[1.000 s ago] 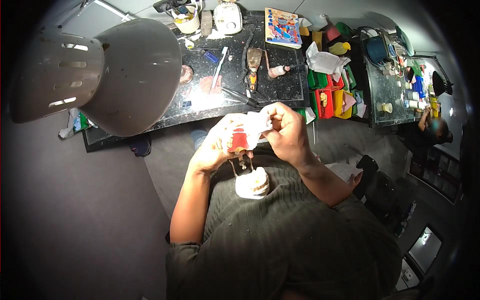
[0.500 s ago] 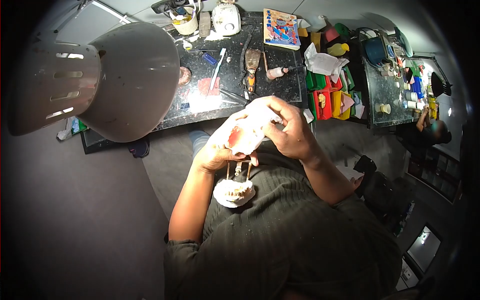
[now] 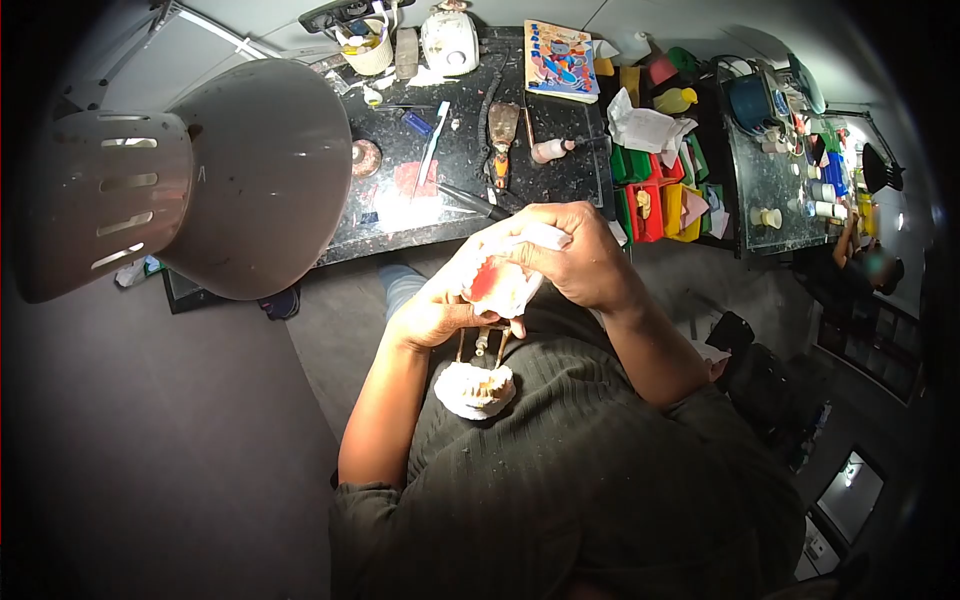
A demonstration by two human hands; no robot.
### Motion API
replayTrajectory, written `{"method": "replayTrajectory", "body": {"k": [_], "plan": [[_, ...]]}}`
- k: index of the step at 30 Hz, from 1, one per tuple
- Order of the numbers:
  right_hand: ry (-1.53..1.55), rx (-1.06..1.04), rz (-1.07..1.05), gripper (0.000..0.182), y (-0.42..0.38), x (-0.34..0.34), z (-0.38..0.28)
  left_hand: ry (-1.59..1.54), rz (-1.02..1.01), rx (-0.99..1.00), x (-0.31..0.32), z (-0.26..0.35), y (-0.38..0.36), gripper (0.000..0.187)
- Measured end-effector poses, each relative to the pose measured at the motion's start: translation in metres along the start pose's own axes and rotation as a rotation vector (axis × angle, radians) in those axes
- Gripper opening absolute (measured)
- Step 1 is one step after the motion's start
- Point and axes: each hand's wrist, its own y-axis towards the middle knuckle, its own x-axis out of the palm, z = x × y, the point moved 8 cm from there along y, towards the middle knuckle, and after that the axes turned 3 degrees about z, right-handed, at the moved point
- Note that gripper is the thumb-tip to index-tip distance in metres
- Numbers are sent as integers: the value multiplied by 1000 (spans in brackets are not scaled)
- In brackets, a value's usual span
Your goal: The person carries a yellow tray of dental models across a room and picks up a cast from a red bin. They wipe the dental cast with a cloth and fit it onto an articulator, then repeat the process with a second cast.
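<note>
My left hand (image 3: 437,306) is wrapped round a white dental cast (image 3: 500,288) with a reddish-pink inner surface. From that cast, brass-coloured rods (image 3: 502,347) run down to a second cast with teeth (image 3: 475,390), which hangs against my dark shirt. On the right, my right hand (image 3: 585,255) is closed on a white piece (image 3: 545,237), perhaps cloth or tissue, against the upper cast's edge. Glare hides some of the fingertips.
A large lamp shade (image 3: 265,180) fills the left. On the dark bench (image 3: 400,236) lie a toothbrush (image 3: 433,143), a scraper (image 3: 502,140), a small bottle (image 3: 552,150) and a book (image 3: 562,62). Coloured bins (image 3: 648,210) stand to the right. Another person (image 3: 868,262) sits far right.
The casts have moved slightly right and down, and the upper one has turned so more of its pink inside shows. My right hand has shifted, with the white piece now more visible.
</note>
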Motion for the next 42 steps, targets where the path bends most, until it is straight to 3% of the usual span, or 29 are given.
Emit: {"method": "replayTrajectory", "body": {"k": [2,8,12,14,17,18,22,27,32,33,37,42], "plan": [[87,119,1,13,-1,-1,10,9,-5,-11,0,1,-1,89],[279,123,63,11,-2,-1,26,45,-5,-12,4,2,-4,88],[223,108,74,11,-5,0,26,52,-10,-18,4,0,-7,86],[-16,-121,224,17,-9,-8,12,44,5,21,6,1,-6,85],[-50,-171,248,29,-22,-7,1,68,57,78,3,1,-7,83],[-131,-188,190,43,-26,-5,-3,101,89,95,0,1,-8,82],[-137,-84,85,51,-39,4,5,113,120,108,-9,-6,-13,82],[66,-85,99,42,-39,1,20,88,212,91,-13,-9,-17,76],[144,-5,165,36,-37,-1,31,131,172,54,-13,-15,-13,75],[143,42,178,35,-37,-2,36,140,172,47,-12,-16,-12,76],[38,-152,184,35,-41,-7,9,110,170,60,-8,-15,-8,75],[-158,-208,217,32,-42,-2,7,114,189,-36,-14,-24,-10,73]]}}
